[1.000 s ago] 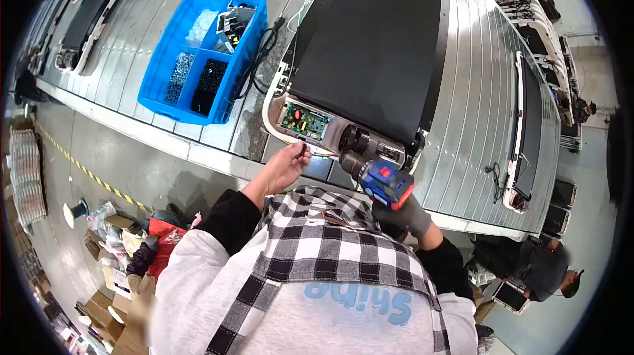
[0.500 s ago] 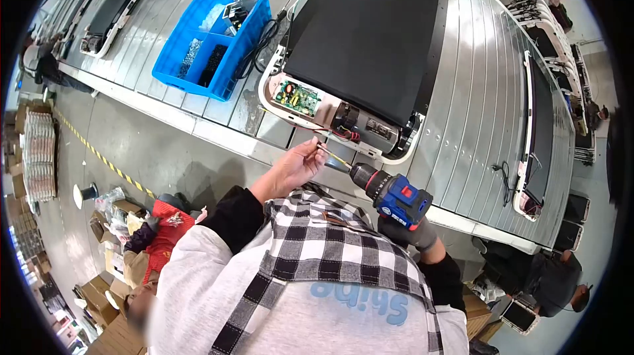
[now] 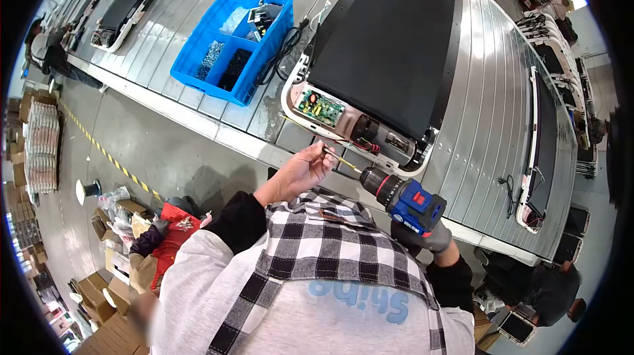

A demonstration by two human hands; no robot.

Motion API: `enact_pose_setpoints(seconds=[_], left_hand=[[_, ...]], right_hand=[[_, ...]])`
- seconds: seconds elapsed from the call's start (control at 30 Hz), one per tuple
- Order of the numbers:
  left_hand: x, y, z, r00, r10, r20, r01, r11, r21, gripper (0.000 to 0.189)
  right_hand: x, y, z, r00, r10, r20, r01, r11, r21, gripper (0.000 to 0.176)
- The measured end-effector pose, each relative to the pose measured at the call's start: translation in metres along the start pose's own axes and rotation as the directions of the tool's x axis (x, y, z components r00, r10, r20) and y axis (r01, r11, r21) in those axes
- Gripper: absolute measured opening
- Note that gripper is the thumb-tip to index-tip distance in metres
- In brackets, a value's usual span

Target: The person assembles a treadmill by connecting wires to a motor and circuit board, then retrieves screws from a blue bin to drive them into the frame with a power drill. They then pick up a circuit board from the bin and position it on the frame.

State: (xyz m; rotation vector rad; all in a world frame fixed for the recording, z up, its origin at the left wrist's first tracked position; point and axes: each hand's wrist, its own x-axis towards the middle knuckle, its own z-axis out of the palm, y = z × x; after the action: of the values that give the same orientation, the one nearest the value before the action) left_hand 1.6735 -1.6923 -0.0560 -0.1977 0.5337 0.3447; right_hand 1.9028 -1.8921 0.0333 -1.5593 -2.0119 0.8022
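Observation:
My right hand (image 3: 432,237), in a grey glove, grips a blue and black cordless drill (image 3: 415,203) that points up and left. A long, thin driver bit (image 3: 347,163) sticks out of its chuck. My bare left hand (image 3: 309,166) pinches the bit's far tip between thumb and fingers; whether a small screw sits there I cannot make out. Just beyond my hands lies a treadmill (image 3: 389,44) with a black belt. Its uncovered near end shows a green circuit board (image 3: 320,108), a black motor (image 3: 396,148) and red wires.
A blue divided bin (image 3: 188,64) with screws and small parts stands left of the treadmill, beside a coiled black cable (image 3: 285,51). Another treadmill (image 3: 538,150) lies at the right on the slatted metal table (image 3: 479,110). Other people are at left and right.
The view has shifted, so the table, bin and treadmill appear farther right and slightly lower. Both hands keep their holds on the drill and bit tip.

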Motion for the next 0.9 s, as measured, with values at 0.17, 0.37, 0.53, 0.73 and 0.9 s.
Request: enact_pose_setpoints(seconds=[0.17, 0.37, 0.53, 0.73, 0.9], left_hand=[[-0.010, 0.065, -0.001, 0.998, -0.054, 0.032, 0.053, 0.997, 0.049, 0.017], [-0.008, 0.123, 0.004, 0.993, -0.115, -0.030, 0.118, 0.984, 0.133, 0.015], [0.010, 0.143, -0.010, 0.975, -0.206, -0.086, 0.209, 0.977, 0.032, 0.023], [0.016, 0.159, -0.009, 0.898, -0.232, -0.373, 0.293, 0.949, 0.117, 0.041], [-0.013, 0.216, 0.011, 0.894, 0.438, -0.095, -0.299, 0.740, 0.603, 0.026]], right_hand=[[0.070, -0.032, 0.000, 0.995, -0.096, -0.027, 0.087, 0.972, -0.220, 0.040], [0.112, -0.042, 0.031, 0.974, 0.224, 0.036, -0.227, 0.964, 0.142, 0.035], [0.133, -0.051, 0.052, 0.942, 0.332, 0.051, -0.334, 0.942, 0.034, 0.029], [0.173, -0.043, 0.066, 0.813, 0.558, 0.168, -0.568, 0.823, 0.020, 0.036], [0.209, -0.019, 0.066, 0.592, 0.746, 0.304, -0.797, 0.599, 0.083, 0.030]])
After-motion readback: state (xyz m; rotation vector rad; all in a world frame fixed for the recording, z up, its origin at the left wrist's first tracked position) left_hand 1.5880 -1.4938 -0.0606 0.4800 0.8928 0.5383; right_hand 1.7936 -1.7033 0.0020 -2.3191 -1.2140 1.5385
